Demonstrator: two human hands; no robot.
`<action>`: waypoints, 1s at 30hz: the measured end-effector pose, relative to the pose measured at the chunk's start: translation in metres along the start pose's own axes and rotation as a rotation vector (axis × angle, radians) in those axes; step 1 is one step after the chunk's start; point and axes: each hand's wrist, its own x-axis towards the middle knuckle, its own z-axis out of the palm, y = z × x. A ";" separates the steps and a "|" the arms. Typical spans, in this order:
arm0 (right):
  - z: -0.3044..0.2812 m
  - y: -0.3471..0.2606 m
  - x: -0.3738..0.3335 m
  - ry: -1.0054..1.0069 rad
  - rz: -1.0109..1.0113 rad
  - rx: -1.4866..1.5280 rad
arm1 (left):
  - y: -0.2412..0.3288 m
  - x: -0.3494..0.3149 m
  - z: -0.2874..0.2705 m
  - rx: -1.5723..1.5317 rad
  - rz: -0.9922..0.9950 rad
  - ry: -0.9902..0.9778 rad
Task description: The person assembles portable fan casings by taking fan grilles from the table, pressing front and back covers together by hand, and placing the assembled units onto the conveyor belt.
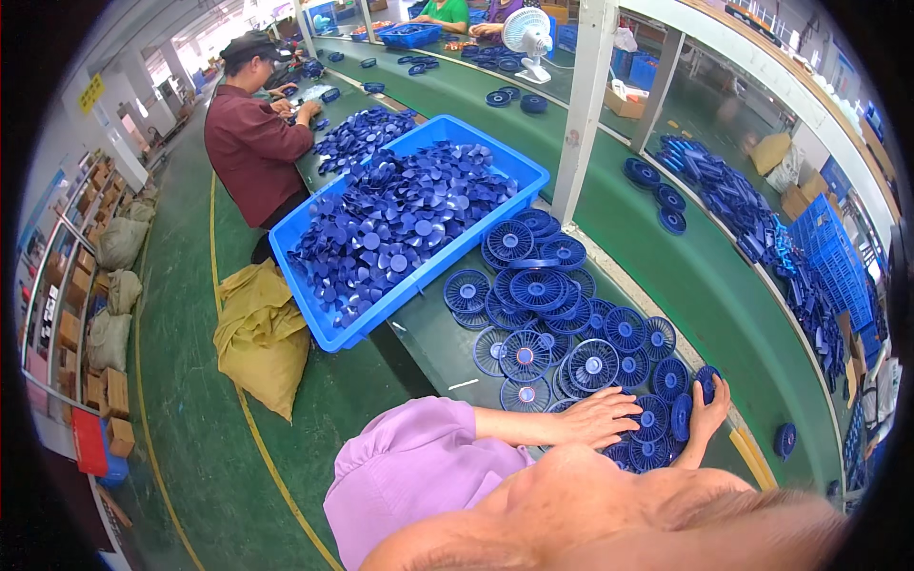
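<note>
Blue round fan grilles lie overlapping on the green table, near the person. Left hand rests flat, fingers spread, steadying the pile; right hand seems to grip one grille on edge. Blue crate of blades stands far left.

The person's left hand lies flat, palm down, with its fingers spread out. The left arm, in a purple sleeve, reaches across. The right hand stands up on its edge, fingers curled.
</note>
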 end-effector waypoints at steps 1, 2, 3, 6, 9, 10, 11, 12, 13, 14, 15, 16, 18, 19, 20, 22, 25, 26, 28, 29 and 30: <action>0.000 -0.001 0.000 -0.004 0.005 0.000 | 0.000 0.000 -0.001 -0.001 -0.001 0.001; 0.000 0.000 0.000 -0.005 0.005 -0.001 | 0.000 0.000 -0.001 -0.003 -0.002 0.001; 0.001 0.000 0.000 -0.006 0.006 -0.003 | 0.000 0.000 -0.002 -0.005 -0.003 0.002; 0.001 0.001 0.000 -0.008 0.004 0.003 | 0.001 0.000 -0.002 -0.003 -0.007 -0.001; 0.001 0.002 0.000 -0.008 0.002 0.001 | 0.001 0.000 -0.002 -0.009 -0.010 -0.007; 0.001 0.002 0.000 -0.006 0.000 -0.004 | 0.001 0.000 -0.002 -0.009 -0.011 -0.007; 0.002 0.002 0.000 -0.007 -0.001 -0.004 | 0.001 0.000 -0.002 -0.009 -0.010 -0.008; 0.001 0.002 0.000 -0.007 -0.001 -0.004 | 0.001 0.000 -0.002 -0.009 -0.010 -0.009; 0.001 0.001 0.000 -0.006 -0.001 -0.003 | 0.001 0.000 -0.002 -0.009 -0.010 -0.009; 0.001 0.002 0.000 -0.006 -0.001 -0.004 | 0.001 0.000 -0.002 -0.009 -0.011 -0.013; 0.001 0.002 0.000 -0.003 -0.003 -0.009 | 0.000 0.000 -0.001 -0.009 -0.011 -0.017; 0.002 0.002 0.000 -0.001 -0.005 -0.015 | 0.000 0.000 -0.001 -0.009 -0.012 -0.017; 0.002 0.003 0.000 0.000 -0.007 -0.012 | 0.000 -0.001 -0.001 -0.001 -0.002 0.000; 0.002 0.003 0.000 0.001 -0.008 -0.009 | -0.001 -0.001 0.000 -0.001 -0.003 0.000; 0.002 0.003 0.000 0.000 -0.008 -0.008 | -0.001 -0.001 0.001 -0.001 0.003 0.008; 0.002 0.003 0.000 -0.001 -0.019 -0.005 | -0.002 -0.002 0.002 -0.001 0.008 0.016; 0.002 0.002 0.000 -0.001 -0.010 -0.002 | -0.003 -0.002 0.004 -0.003 0.014 0.029; 0.001 0.002 0.000 0.000 -0.009 -0.003 | -0.003 -0.002 0.005 -0.003 0.016 0.029; 0.001 0.003 0.000 0.002 -0.007 -0.001 | -0.003 -0.002 0.004 -0.003 0.015 0.030; 0.002 0.004 0.000 0.001 -0.009 0.000 | -0.003 -0.002 0.003 -0.003 0.008 0.021; 0.003 0.004 0.000 0.001 -0.008 -0.003 | -0.002 -0.002 0.003 -0.004 0.001 0.011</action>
